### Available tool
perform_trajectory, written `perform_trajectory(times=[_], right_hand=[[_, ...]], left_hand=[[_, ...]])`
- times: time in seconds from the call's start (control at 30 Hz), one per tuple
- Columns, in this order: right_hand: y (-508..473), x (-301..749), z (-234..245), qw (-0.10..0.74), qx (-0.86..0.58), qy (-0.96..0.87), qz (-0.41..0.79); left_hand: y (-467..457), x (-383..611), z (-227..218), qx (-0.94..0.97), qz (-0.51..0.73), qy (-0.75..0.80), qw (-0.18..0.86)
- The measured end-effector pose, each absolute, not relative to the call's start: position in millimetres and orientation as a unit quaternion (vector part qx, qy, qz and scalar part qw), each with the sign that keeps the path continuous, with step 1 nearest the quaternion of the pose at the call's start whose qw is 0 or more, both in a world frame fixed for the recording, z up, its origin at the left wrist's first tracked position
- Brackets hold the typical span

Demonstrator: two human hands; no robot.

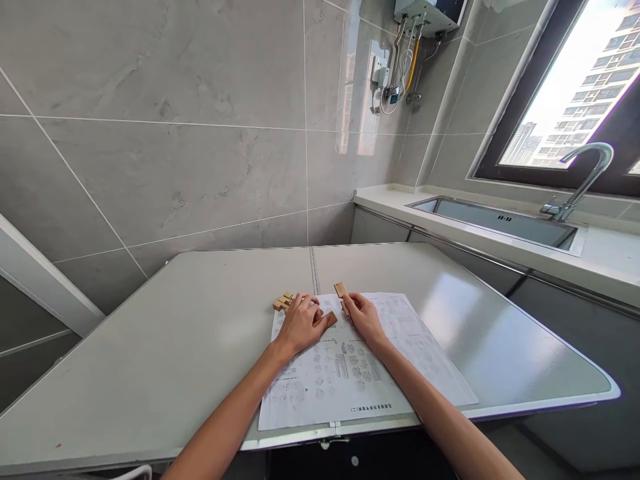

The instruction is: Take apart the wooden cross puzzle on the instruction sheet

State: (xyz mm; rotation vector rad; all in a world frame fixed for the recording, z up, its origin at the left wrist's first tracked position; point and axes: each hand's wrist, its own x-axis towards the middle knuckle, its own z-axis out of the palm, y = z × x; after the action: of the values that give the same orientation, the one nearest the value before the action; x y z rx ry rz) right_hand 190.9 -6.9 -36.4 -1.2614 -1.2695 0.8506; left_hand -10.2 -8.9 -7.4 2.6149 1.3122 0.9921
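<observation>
My left hand (301,323) rests on a printed instruction sheet (350,373), its fingers curled over small wooden puzzle pieces (283,302), with one brown piece (330,320) sticking out at its right side. My right hand (363,317) is closed on a single wooden block (341,291), holding it upright just above the sheet. The two hands are close together, almost touching. The sheet lies on a grey table (175,347) and shows diagrams of block shapes.
A grey tiled wall stands behind the table. To the right is a counter with a steel sink (500,220) and a tap (580,180) below a window. A water heater (425,17) with pipes hangs on the wall above.
</observation>
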Motion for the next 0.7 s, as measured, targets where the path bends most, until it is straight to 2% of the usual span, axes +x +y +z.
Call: perform_trajectory(times=[0.3,0.7], right_hand=[[-14,187,-33,0.491,-0.545,-0.611,0.299],[-28,177,-26,0.383,-0.556,-0.710,0.198]], left_hand=[[-2,-13,-19,0.812,0.324,0.484,-0.030],[-6,-8,-26,0.819,0.319,0.476,-0.032]])
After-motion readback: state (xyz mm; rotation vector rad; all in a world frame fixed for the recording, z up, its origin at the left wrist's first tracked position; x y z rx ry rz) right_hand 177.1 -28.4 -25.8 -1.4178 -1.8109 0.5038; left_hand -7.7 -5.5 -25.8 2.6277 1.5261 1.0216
